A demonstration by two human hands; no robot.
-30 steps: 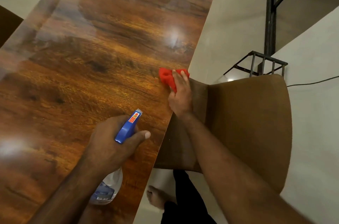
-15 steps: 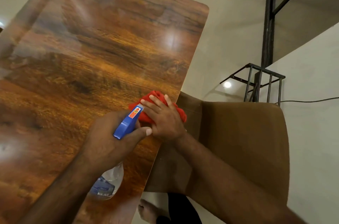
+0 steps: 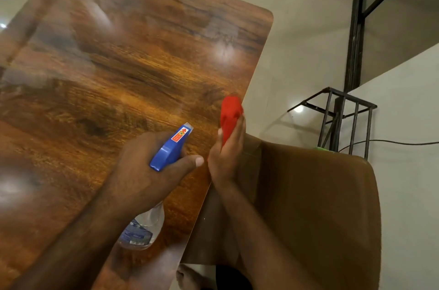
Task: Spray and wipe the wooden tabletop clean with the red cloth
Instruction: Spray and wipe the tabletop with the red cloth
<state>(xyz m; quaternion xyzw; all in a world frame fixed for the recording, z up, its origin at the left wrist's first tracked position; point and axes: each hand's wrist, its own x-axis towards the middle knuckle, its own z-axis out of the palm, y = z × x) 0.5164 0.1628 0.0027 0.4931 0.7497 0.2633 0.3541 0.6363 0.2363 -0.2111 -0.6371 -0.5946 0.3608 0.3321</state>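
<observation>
Head view: left hand [image 3: 142, 171] covers spray bottle [image 3: 169, 149] neck; red cloth [image 3: 229, 116] blurred.

Cloth pulled out to the edge
The right hand [image 3: 225, 154] has turned on its side, carrying the red cloth [image 3: 230, 114] to the rim of the desk [image 3: 118, 64]

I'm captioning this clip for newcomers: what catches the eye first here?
The bright red cloth, gripped in the right hand at the right edge of the glossy wooden tabletop, stands out most. Just left of it, the left hand holds a spray bottle with a blue head above the table. A brown chair sits right of the table.
</observation>
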